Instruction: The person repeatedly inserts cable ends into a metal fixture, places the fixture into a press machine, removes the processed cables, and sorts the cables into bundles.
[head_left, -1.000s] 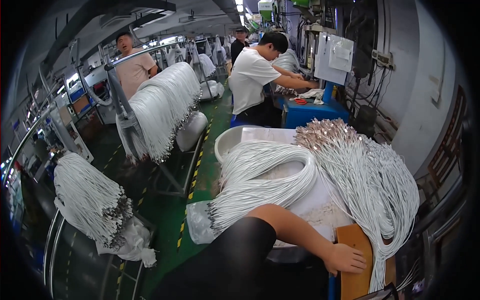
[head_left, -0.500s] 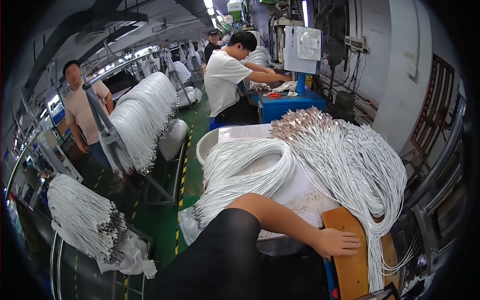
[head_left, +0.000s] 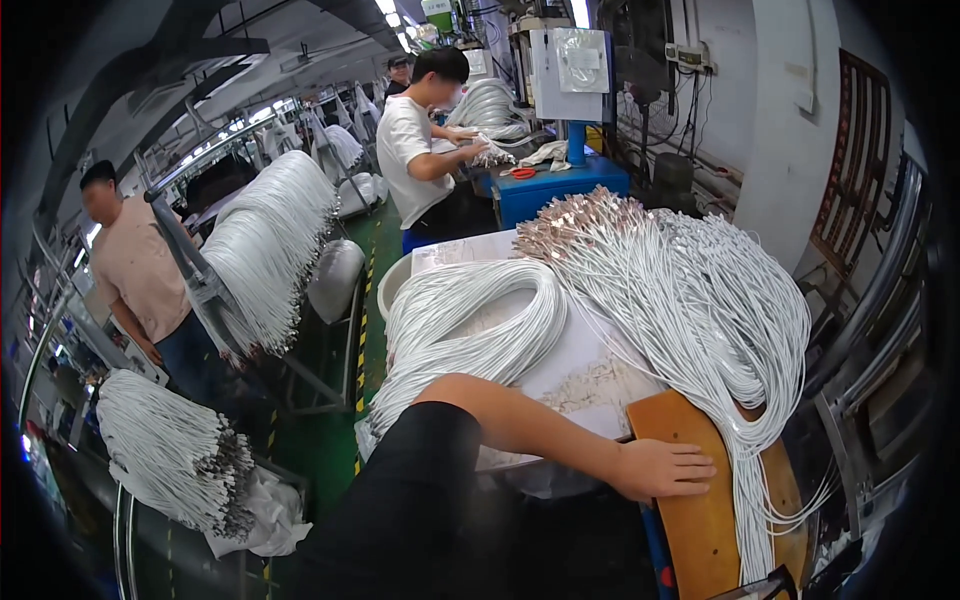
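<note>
The left hand (head_left: pixel 665 469) lies flat on the board (head_left: pixel 700 545), fingers out, the right hand beyond my sight, and the cables (head_left: pixel 690 310) heaped past the board trail over it, so a nudge might tangle them, though their lower ends look murky.

- Left, as I view it remotely: a metal rack (head_left: pixel 180 240), a stuffed pale bag (head_left: pixel 337 282) beside its right end.
- Behind the rack: a person in a pale pink shirt (head_left: pixel 140 260).
- Floor: green, marked with black-and-yellow striped tape (head_left: pixel 363 345).
- Upper centre: I note a co-worker in a white T-shirt (head_left: pixel 405 135), seated at a blue workbench (head_left: pixel 560 195).
- On the workbench: a red-handled tool (head_left: pixel 523 173) and a blue post (head_left: pixel 577 143).
- Upper right: a wall-mounted box (head_left: pixel 690 57), wires hanging below; farther right, a reddish-brown slatted frame (head_left: pixel 850 160).
</note>
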